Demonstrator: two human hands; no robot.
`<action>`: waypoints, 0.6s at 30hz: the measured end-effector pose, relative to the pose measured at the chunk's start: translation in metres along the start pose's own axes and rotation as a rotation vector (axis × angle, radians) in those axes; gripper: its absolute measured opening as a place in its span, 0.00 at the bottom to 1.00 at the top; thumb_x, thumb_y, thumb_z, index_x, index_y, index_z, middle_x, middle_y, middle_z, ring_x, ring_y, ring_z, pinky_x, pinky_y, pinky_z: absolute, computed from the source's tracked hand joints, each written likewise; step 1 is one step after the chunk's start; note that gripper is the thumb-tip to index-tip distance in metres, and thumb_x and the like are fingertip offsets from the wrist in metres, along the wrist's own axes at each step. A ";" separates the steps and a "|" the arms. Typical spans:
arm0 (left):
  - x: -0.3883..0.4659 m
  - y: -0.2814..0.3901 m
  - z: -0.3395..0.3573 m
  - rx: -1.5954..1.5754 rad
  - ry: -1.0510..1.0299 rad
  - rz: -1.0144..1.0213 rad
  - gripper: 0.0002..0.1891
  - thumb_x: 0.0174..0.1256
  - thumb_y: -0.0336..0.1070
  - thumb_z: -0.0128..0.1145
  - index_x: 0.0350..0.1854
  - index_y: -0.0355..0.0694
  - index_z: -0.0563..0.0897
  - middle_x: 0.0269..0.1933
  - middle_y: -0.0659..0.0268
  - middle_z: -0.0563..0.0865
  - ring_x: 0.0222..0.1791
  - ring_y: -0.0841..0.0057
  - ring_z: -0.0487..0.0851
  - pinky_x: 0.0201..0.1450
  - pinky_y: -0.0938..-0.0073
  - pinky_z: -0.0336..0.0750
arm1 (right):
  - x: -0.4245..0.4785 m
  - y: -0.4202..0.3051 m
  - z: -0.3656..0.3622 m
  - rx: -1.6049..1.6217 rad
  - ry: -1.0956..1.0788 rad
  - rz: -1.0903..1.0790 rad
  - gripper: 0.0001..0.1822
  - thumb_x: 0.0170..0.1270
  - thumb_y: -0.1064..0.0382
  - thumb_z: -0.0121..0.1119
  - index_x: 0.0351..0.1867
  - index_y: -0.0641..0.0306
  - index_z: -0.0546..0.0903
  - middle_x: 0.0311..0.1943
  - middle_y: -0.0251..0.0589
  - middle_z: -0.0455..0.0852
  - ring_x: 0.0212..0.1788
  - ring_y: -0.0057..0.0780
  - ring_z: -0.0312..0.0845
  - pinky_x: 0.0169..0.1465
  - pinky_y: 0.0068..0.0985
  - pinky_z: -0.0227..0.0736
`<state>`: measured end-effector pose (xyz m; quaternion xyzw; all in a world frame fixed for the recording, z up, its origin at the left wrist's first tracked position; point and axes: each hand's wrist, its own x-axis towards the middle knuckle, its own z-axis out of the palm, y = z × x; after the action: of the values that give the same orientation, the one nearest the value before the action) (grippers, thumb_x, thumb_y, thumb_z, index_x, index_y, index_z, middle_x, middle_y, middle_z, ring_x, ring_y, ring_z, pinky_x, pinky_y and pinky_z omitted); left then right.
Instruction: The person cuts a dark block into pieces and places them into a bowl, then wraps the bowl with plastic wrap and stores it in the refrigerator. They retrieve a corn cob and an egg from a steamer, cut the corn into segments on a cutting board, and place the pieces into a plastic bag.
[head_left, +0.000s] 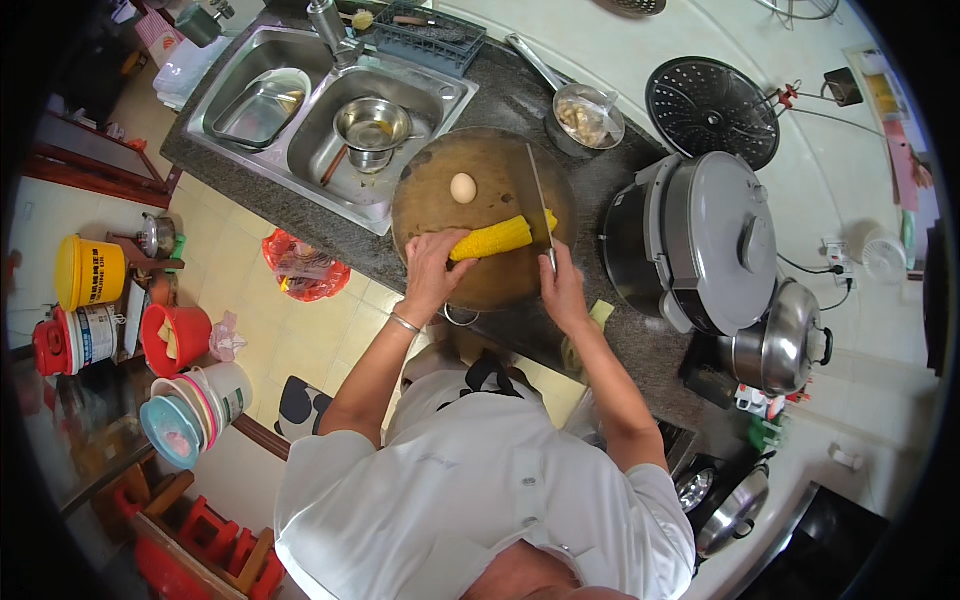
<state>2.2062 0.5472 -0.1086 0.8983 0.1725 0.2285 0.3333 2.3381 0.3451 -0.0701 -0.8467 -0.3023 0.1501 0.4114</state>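
A husked corn cob (491, 238) lies on a round wooden chopping board (442, 154). My left hand (433, 270) grips the cob's left end. In my right hand (562, 289) is the handle of a kitchen knife (536, 195), its blade upright against the cob's right end and pointing away from me. Past the blade a short piece of corn (552, 220) shows; the blade hides whether it is fully cut off. One egg (463, 188) rests on the board above the cob, apart from it.
Left of the board is a double steel sink (300, 169) holding a steel bowl (371, 124). A saucepan (583, 124) with a plastic bag in it stands behind the board. A large electric pressure cooker (690, 240) is on the right. The granite counter's front edge (517, 341) runs before me.
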 end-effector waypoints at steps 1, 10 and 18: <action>-0.001 0.000 0.000 -0.005 0.010 0.011 0.24 0.53 0.41 0.71 0.54 0.44 0.81 0.53 0.65 0.84 0.54 0.66 0.78 0.60 0.64 0.62 | -0.001 -0.001 0.000 0.015 0.002 0.009 0.17 0.73 0.64 0.51 0.60 0.65 0.69 0.37 0.61 0.82 0.39 0.62 0.79 0.39 0.44 0.72; -0.005 0.006 0.004 -0.040 0.056 0.004 0.25 0.51 0.39 0.71 0.53 0.42 0.81 0.52 0.62 0.84 0.52 0.64 0.77 0.62 0.63 0.61 | -0.008 -0.030 -0.010 -0.001 0.137 -0.141 0.18 0.72 0.65 0.53 0.60 0.68 0.71 0.42 0.59 0.83 0.41 0.56 0.82 0.43 0.38 0.75; -0.002 0.002 0.007 -0.046 0.070 0.001 0.24 0.52 0.40 0.71 0.52 0.43 0.81 0.51 0.64 0.85 0.53 0.65 0.78 0.61 0.64 0.61 | -0.011 -0.098 -0.027 0.071 0.268 -0.299 0.20 0.72 0.66 0.53 0.62 0.68 0.69 0.36 0.48 0.82 0.31 0.38 0.78 0.35 0.29 0.73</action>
<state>2.2082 0.5413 -0.1128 0.8818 0.1784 0.2640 0.3478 2.3046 0.3687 0.0237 -0.7896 -0.3617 -0.0163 0.4955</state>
